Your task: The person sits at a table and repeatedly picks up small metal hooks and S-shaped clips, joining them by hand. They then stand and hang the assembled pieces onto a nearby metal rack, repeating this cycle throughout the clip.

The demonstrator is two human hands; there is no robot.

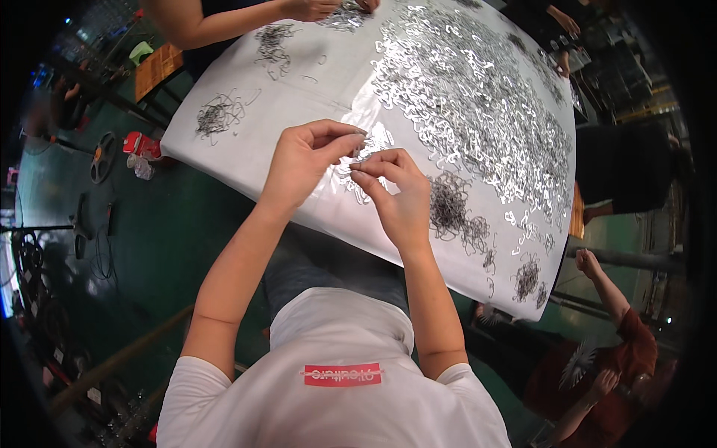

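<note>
At the centre of the frame the left hand (306,160) and right hand (396,196) meet, fingertips pinched together on a small silver metal clip (357,159) above the white table (314,97). The assembly step looks mid-way; next calls for steady alignment. The pile of silver clips (478,97) spreads upper right, and dark wire bundles (448,205) lie just beside the right hand.

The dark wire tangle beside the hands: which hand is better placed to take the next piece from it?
Probably the right hand. The dark wire tangle lies just beyond its knuckles on the white table, while the left hand sits farther away. Both hands pinch something small between the fingertips.
</note>
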